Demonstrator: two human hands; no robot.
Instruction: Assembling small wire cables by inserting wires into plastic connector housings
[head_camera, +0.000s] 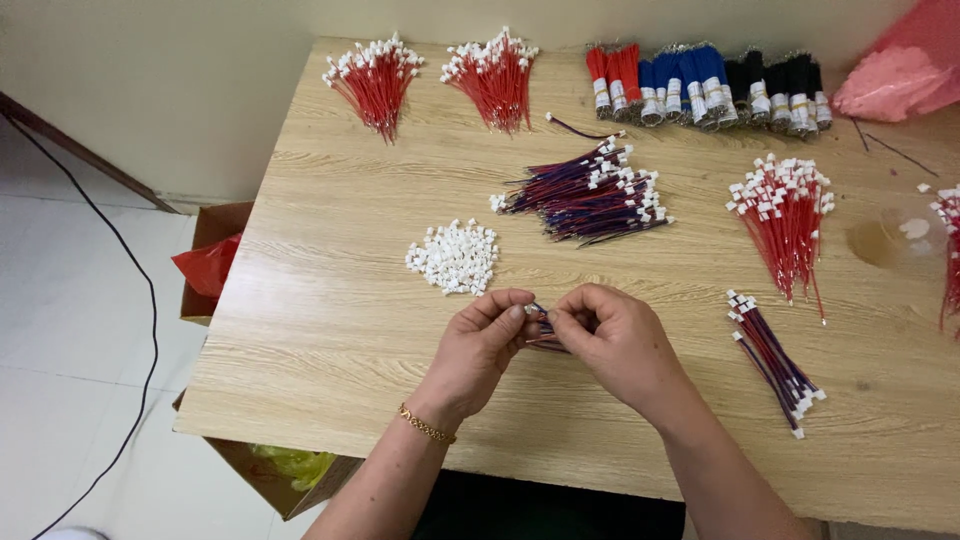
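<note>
While both pinch thin wires (541, 335), left hand (482, 345) & right hand (612, 340) touch.

Your left hand (482, 338) and right hand (610, 335) meet near the tabletop's (330, 300) front edge, pinching a small red-and-blue wire piece (540, 330) between their fingertips. Just beyond lies a heap of white connectors (454, 257); a bundle of red-and-blue wires (590, 192) sits mid-tabletop.

Place: small hand-assembly workshop
Evidence: wooden table (330, 330) with sorted wire bundles (590, 192), white connector pile (455, 258), cardboard boxes (215, 240) beside it
</note>
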